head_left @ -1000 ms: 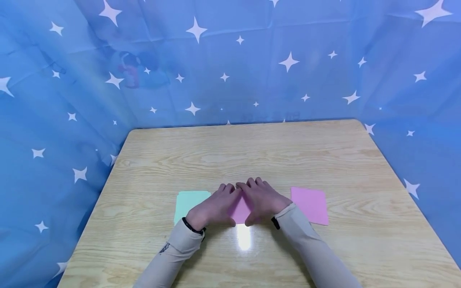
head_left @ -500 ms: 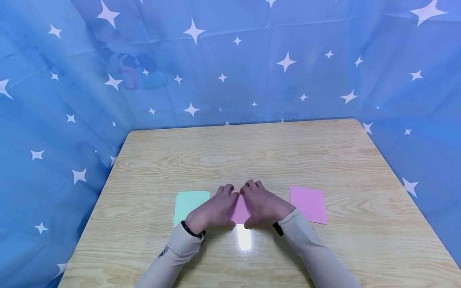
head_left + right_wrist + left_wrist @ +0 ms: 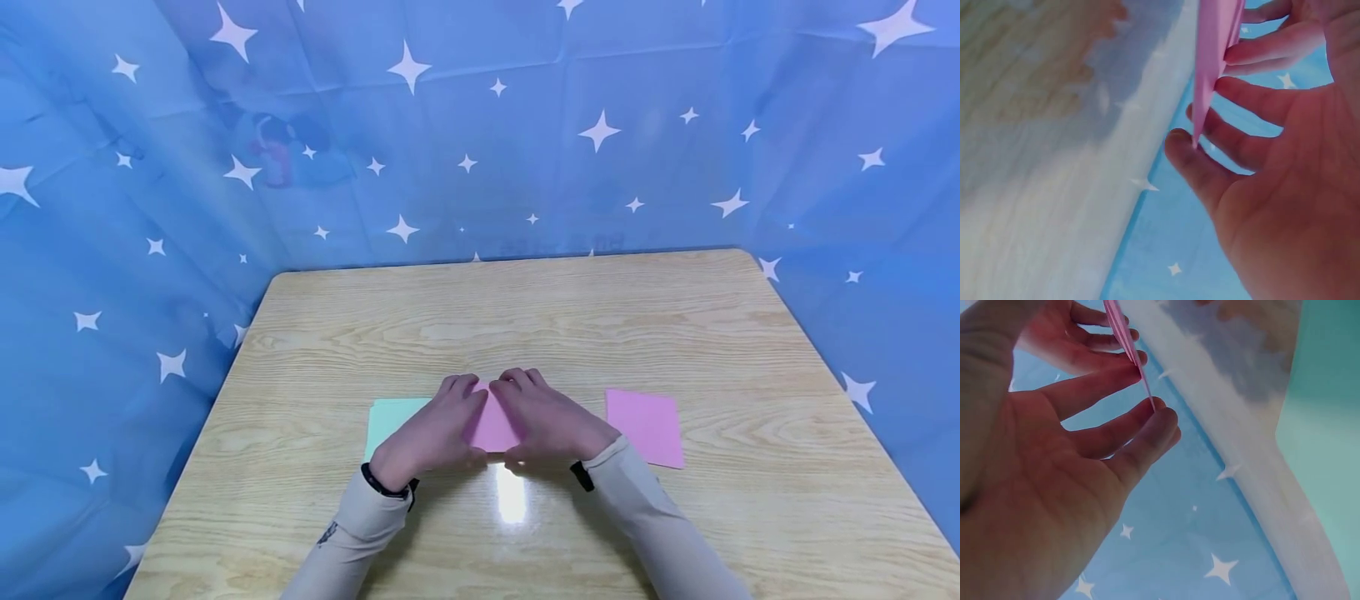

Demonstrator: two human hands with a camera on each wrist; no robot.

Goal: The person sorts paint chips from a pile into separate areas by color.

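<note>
Square pink paper [image 3: 495, 425], a few thin layers seen edge-on in the wrist views, is held up between both hands at the middle of the table. My left hand [image 3: 438, 425] pinches its left side; in the left wrist view the thumb and fingertips meet at a corner of the pink paper [image 3: 1124, 337]. On the opposite side my right hand [image 3: 553, 423] pinches it too, thumb and fingers at a corner of the pink paper [image 3: 1210, 69] in the right wrist view. Both sets of fingers are bent over the far edge in the head view.
Mint-green square paper [image 3: 390, 417] lies left of the hands, partly covered by the left hand. To the right lies another pink square stack [image 3: 643, 427]. All are on a wood-grain table [image 3: 495, 325], with a blue star-patterned curtain [image 3: 480, 125] behind and at the sides.
The pink paper between the hands has risen off the table, its near edge now higher in the head view. The left hand has shifted slightly left, covering more of the mint-green paper.
</note>
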